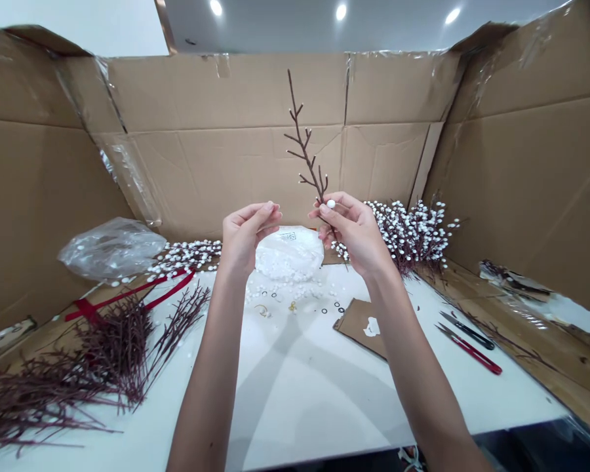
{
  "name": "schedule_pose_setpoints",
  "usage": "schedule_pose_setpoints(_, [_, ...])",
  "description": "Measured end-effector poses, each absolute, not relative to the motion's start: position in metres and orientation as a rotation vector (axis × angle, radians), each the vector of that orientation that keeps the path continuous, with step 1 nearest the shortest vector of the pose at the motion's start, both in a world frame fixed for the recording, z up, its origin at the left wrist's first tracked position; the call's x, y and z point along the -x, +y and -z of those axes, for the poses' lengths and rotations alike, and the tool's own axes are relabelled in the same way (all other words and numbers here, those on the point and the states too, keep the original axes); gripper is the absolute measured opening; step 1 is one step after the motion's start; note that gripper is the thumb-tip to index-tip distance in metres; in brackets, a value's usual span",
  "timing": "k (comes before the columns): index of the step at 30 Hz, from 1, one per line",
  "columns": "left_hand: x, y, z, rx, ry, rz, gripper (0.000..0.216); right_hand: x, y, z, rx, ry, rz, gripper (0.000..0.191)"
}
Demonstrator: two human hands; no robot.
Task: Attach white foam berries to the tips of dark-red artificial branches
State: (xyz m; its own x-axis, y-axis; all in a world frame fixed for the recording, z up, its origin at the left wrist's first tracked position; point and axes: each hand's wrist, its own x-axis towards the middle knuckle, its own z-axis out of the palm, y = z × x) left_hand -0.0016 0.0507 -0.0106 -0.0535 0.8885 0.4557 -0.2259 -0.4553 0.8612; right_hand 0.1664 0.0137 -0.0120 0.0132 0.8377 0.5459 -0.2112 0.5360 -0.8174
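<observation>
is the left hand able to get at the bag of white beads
Probably yes: the left hand hovers right by the bead bag, nothing between them; the right hand holds the twig.

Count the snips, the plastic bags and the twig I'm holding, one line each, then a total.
Snips: 2, black snips and red snips
Plastic bags: 2, clear bag and bead bag
Bare twig in right hand: 1
Total: 5
</observation>
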Motion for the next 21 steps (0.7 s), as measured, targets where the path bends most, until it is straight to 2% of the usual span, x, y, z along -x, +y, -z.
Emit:
schedule_pose_setpoints(5, [0.028,0.066,0.030,-1.396,0.928,-1.598,0.024,-0.167,0.012,0.011,0.637,-1.317,-0.900,0.011])
schedule_pose_setpoints(10, [0.072,0.088,0.087,-1.538,1.389,-1.320,0.034,-0.165,0.010,0.010,0.701,-1.322,-0.908,0.003])
schedule_pose_setpoints(16, [0.111,0.088,0.147,-1.678,1.596,-0.999,0.021,-0.163,0.010,0.011,0.720,-1.332,-0.937,0.004])
schedule_pose_setpoints(21, [0.115,0.086,0.173,-1.825,1.631,-0.917,0.019,-0.163,0.008,0.011,0.700,-1.365,-0.992,0.008])
